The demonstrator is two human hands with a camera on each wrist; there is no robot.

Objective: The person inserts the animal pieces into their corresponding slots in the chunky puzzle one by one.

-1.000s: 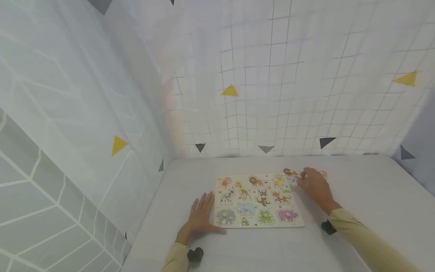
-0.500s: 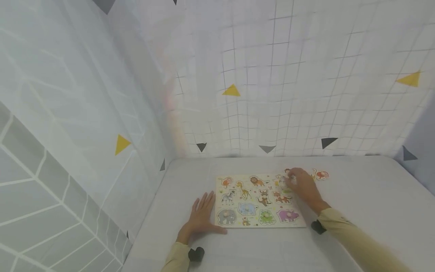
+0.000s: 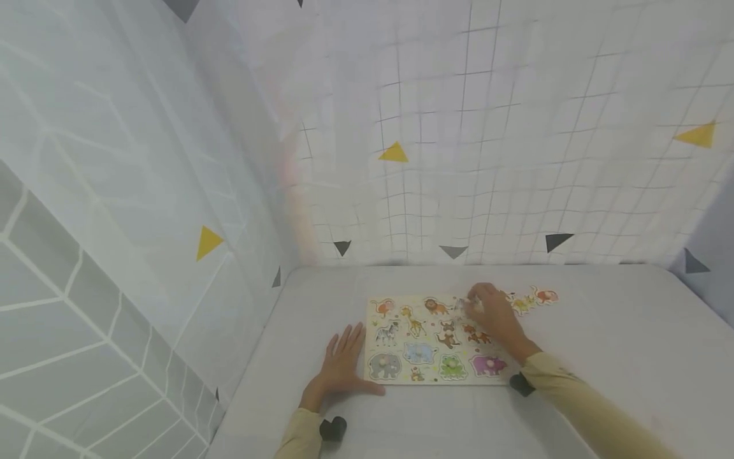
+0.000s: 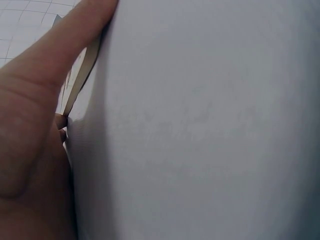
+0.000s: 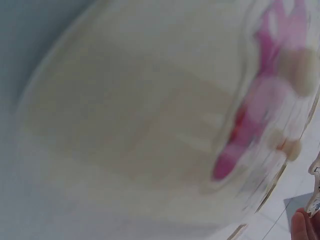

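Over on the left, the left hand (image 3: pixel 342 366) lies on the white table (image 3: pixel 631 338) with its fingers spread wide, beside the lower-left part of an animal puzzle board (image 3: pixel 411 299). Across its bottom part sit a grey elephant (image 3: pixel 385 366), a blue animal (image 3: pixel 419 352), a green frog (image 3: pixel 452 367) and a purple hippo (image 3: pixel 488 365). At the board's upper right, a striped piece (image 3: pixel 459 306) is pinched in the right hand (image 3: pixel 497 317); whether it touches the board I cannot tell. Further right, a yellow piece (image 3: pixel 522 305) and a monkey piece (image 3: pixel 546 296) lie close together.
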